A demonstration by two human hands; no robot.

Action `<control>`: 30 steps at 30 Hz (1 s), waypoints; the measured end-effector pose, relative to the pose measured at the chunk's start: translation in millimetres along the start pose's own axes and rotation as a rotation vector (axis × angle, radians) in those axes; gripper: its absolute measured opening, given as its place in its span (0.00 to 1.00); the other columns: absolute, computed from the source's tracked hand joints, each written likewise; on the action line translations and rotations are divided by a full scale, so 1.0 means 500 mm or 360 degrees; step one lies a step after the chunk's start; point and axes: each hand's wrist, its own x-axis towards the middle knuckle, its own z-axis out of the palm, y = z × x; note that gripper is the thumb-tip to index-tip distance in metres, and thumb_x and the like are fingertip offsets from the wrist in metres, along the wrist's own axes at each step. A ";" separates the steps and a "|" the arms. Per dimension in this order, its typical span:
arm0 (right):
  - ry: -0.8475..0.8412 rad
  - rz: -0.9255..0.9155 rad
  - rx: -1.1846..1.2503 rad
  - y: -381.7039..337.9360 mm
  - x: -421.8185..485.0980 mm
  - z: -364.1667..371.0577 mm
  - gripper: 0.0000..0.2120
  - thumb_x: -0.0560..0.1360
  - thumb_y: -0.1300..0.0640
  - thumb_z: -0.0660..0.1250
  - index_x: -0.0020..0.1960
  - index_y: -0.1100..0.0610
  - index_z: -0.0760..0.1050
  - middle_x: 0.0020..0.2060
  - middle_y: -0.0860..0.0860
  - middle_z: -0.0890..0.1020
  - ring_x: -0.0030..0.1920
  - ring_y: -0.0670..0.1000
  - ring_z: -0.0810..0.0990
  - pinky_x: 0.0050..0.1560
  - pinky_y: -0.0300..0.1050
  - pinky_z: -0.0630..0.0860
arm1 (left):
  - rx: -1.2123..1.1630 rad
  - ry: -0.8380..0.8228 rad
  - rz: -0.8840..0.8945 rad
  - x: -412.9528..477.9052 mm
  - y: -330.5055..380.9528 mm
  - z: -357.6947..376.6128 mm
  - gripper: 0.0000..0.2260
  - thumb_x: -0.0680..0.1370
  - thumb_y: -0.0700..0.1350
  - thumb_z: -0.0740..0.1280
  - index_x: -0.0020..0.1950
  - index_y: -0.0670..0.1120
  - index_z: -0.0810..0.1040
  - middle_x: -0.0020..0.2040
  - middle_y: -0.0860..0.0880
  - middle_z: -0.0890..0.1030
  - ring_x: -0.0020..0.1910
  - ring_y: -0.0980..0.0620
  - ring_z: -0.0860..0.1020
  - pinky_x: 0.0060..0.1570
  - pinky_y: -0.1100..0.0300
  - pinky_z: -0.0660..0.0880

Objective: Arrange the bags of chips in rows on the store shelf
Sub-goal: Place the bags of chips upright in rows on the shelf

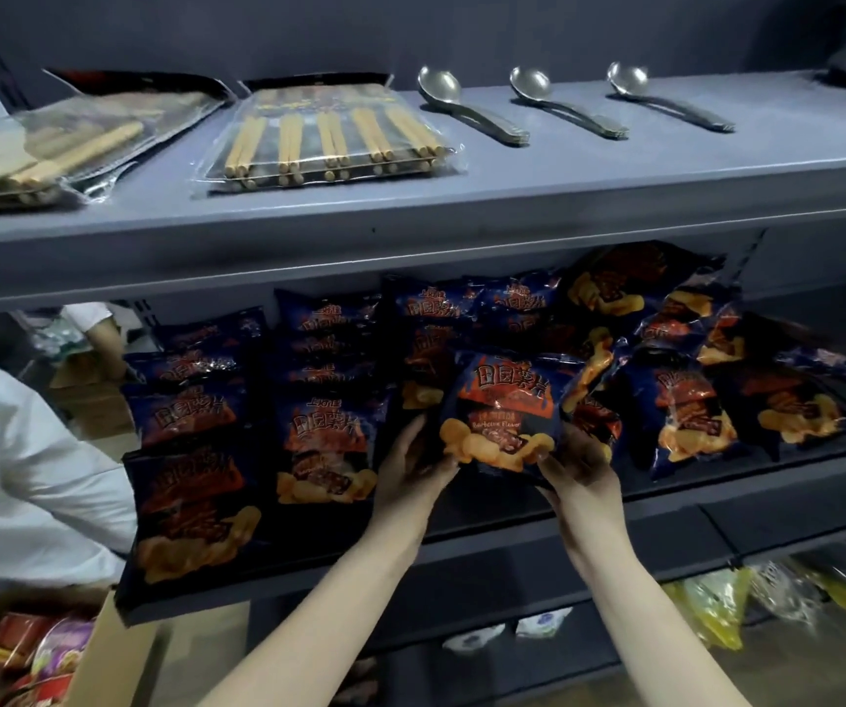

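Note:
I hold one dark blue bag of barbecue chips (pixel 505 408) upright over the middle shelf (pixel 665 494). My left hand (pixel 410 464) grips its lower left corner and my right hand (pixel 581 469) grips its lower right corner. To the left, several same bags lie in two neat overlapping rows (pixel 191 466) (pixel 326 431). A third row (pixel 428 344) starts behind the held bag. On the right, several bags lie in a loose jumble (pixel 686 405), some tilted or on their sides.
The upper shelf (pixel 512 196) carries packs of wooden chopsticks (pixel 329 137) and three groups of metal spoons (pixel 466 107). A person in a white sleeve (pixel 28 456) stands at the left. A cardboard box of snacks (pixel 38 650) sits at lower left. Yellow packets (pixel 727 599) lie on the lower shelf.

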 end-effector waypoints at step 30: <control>0.0153 -0.0223 -0.1098 0.028 0.129 0.157 0.25 0.76 0.69 0.57 0.71 0.57 0.65 0.63 0.57 0.75 0.65 0.57 0.72 0.59 0.40 0.67 | 0.2873 -0.0390 0.0983 -0.009 -0.117 -0.045 0.27 0.77 0.61 0.49 0.63 0.47 0.77 0.63 0.47 0.78 0.61 0.47 0.76 0.59 0.50 0.74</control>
